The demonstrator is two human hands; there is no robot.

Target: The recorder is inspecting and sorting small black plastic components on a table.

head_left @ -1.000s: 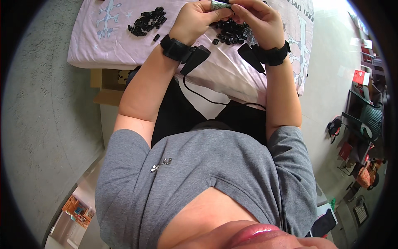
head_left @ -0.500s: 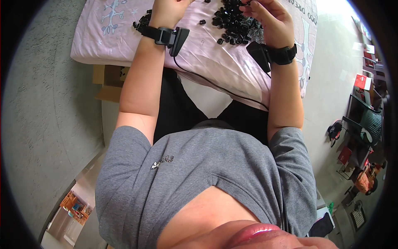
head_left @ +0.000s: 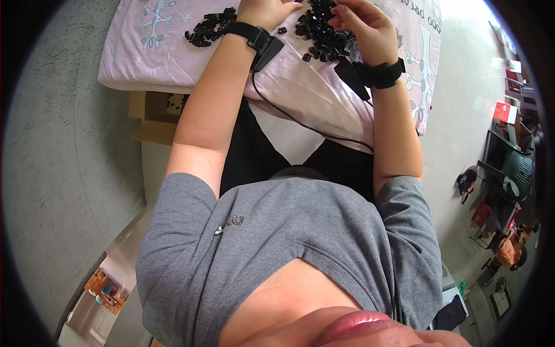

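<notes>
Small black shiny pieces, like keycaps or clips, lie in a large pile (head_left: 324, 40) by my right hand. My right hand (head_left: 373, 32) is over the pile's right side, its thumb and fingers curled together; what is between the fingertips is too small to make out. My left hand (head_left: 267, 13) is at the top edge, left of the pile. Its thumb points right, and its other fingers are cut off or hidden. A smaller heap (head_left: 208, 29) of black pieces lies left of my left wrist. One loose piece (head_left: 282, 30) sits between the piles.
Pink patterned cloth (head_left: 144, 63) covers the work surface. Each wrist wears a black strap with a wedge-shaped device, and a black cable (head_left: 300, 122) runs across the near edge. An open cardboard box (head_left: 153, 130) stands below on the left. A chair (head_left: 514, 173) is far right.
My left hand has moved right, uncovering more of the smaller heap. My right hand has shifted slightly left, its fingers still curled over the large pile.
</notes>
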